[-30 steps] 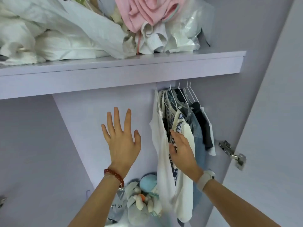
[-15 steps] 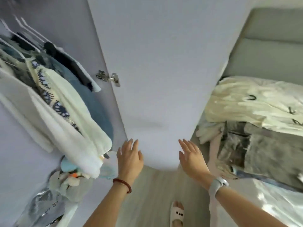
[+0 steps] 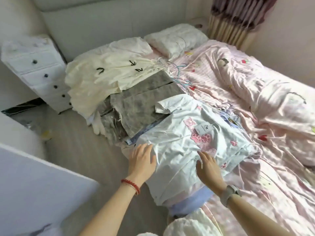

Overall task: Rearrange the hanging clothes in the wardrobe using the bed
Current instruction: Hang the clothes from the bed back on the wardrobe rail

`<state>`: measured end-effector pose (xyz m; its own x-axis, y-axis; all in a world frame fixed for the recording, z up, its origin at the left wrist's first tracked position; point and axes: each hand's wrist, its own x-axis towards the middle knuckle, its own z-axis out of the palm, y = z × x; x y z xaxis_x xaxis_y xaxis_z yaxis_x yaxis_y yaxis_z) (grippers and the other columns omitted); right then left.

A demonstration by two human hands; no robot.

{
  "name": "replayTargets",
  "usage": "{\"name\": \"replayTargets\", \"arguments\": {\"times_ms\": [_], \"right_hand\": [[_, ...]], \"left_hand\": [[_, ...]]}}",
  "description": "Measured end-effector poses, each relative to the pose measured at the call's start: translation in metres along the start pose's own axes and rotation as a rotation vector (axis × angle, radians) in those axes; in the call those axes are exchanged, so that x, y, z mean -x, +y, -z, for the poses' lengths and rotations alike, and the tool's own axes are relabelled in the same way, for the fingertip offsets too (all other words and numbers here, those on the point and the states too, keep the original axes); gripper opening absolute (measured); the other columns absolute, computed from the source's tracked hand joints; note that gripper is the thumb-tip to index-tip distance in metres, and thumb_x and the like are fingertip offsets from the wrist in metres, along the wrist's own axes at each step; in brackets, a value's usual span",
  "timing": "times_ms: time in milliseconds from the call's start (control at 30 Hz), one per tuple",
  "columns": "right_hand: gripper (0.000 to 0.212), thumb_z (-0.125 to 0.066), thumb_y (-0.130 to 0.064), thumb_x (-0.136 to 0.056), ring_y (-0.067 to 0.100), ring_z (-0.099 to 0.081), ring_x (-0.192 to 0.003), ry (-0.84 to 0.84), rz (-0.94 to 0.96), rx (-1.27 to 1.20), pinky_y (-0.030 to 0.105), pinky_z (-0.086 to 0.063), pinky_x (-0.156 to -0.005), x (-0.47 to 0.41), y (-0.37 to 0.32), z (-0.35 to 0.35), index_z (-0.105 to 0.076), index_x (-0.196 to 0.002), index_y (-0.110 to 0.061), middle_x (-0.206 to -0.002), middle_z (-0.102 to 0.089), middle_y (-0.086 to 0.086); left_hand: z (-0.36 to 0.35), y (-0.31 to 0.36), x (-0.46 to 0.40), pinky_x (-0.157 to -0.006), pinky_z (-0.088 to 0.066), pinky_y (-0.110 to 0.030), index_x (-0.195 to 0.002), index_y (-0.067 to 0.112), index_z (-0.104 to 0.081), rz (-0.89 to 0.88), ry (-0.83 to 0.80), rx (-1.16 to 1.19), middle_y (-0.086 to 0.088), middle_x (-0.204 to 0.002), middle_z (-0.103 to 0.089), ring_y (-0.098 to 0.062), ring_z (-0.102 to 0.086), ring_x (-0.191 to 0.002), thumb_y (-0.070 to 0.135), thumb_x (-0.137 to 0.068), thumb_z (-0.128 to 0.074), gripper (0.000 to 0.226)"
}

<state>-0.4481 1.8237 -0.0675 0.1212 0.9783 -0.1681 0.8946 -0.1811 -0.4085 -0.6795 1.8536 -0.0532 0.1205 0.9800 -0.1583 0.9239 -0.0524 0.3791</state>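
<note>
Clothes lie piled along the near edge of the bed (image 3: 255, 92), hangers still in them. The left hand (image 3: 143, 160) and right hand (image 3: 208, 167) reach flat and empty, fingers straight, onto the pale blue shirt (image 3: 187, 143) on top. Best, I judge, to lift it by its hanger so the cream garment (image 3: 105, 74) and grey one (image 3: 141, 103) stay put. A white tag (image 3: 204, 128) carries print too small to read.

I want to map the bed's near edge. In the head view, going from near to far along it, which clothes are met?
Light blue printed garment under both hands → grey garments → cream garment with black marks → white pillow.
</note>
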Motion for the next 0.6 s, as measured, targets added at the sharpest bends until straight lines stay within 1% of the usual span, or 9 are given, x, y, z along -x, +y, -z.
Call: {"name": "replayTargets", "arguments": {"times_ms": [100,200,300,333,433,533,600], "right_hand": [[0.042,-0.043,-0.009,-0.092,0.034,-0.041,-0.124,0.017,-0.205,-0.081,0.038,-0.029,-0.104,-0.013,0.071,0.020,-0.041,-0.133,-0.002,-0.135,-0.044,0.017],[0.040,-0.042,-0.008,-0.091,0.036,-0.042,-0.120,0.049,-0.351,-0.131,0.038,-0.030,-0.101,-0.038,0.140,0.040,-0.042,-0.130,0.000,-0.131,-0.047,0.021],[0.031,-0.042,-0.005,-0.089,0.039,-0.048,-0.110,0.079,-0.462,-0.173,0.039,-0.035,-0.090,-0.072,0.200,0.059,-0.050,-0.118,0.003,-0.119,-0.053,0.027],[0.029,-0.041,-0.005,-0.089,0.040,-0.048,-0.109,0.079,-0.486,-0.180,0.040,-0.036,-0.089,-0.083,0.217,0.063,-0.051,-0.115,0.005,-0.117,-0.054,0.028],[0.031,-0.041,-0.003,-0.089,0.041,-0.047,-0.110,0.042,-0.520,-0.175,0.042,-0.035,-0.091,-0.113,0.264,0.067,-0.048,-0.116,0.009,-0.119,-0.051,0.030],[0.025,-0.039,-0.005,-0.090,0.040,-0.049,-0.106,0.008,-0.471,-0.144,0.043,-0.037,-0.089,-0.146,0.301,0.067,-0.048,-0.109,0.008,-0.117,-0.052,0.028],[0.021,-0.038,-0.007,-0.090,0.039,-0.051,-0.104,-0.001,-0.430,-0.155,0.044,-0.041,-0.087,-0.171,0.318,0.065,-0.049,-0.104,0.004,-0.121,-0.053,0.024]], "left_hand": [[-0.035,0.062,-0.041,-0.109,-0.024,-0.036,-0.140,0.017,-0.032,-0.105,-0.125,-0.036,-0.001,-0.145,-0.032,-0.018,-0.026,-0.134,0.033,-0.095,-0.038,0.048],[-0.074,0.124,-0.076,-0.112,-0.020,-0.038,-0.142,0.020,-0.027,-0.168,-0.281,-0.057,-0.002,-0.149,-0.026,-0.019,-0.020,-0.138,0.032,-0.095,-0.037,0.049],[-0.113,0.174,-0.104,-0.111,-0.020,-0.039,-0.143,0.019,-0.026,-0.215,-0.390,-0.095,-0.003,-0.150,-0.024,-0.020,-0.020,-0.138,0.029,-0.095,-0.037,0.050],[-0.126,0.187,-0.111,-0.111,-0.020,-0.039,-0.143,0.019,-0.025,-0.230,-0.424,-0.103,-0.004,-0.151,-0.023,-0.020,-0.019,-0.138,0.028,-0.094,-0.038,0.051],[-0.165,0.216,-0.118,-0.112,-0.019,-0.041,-0.145,0.022,-0.020,-0.250,-0.515,-0.099,-0.003,-0.153,-0.017,-0.020,-0.016,-0.139,0.027,-0.094,-0.039,0.055],[-0.200,0.237,-0.125,-0.113,-0.014,-0.040,-0.147,0.024,-0.014,-0.289,-0.553,-0.101,0.000,-0.156,-0.007,-0.019,-0.007,-0.142,0.028,-0.095,-0.036,0.056],[-0.222,0.249,-0.136,-0.114,-0.011,-0.042,-0.147,0.027,-0.012,-0.317,-0.576,-0.108,0.001,-0.156,-0.002,-0.019,0.000,-0.143,0.031,-0.095,-0.035,0.056]]}}
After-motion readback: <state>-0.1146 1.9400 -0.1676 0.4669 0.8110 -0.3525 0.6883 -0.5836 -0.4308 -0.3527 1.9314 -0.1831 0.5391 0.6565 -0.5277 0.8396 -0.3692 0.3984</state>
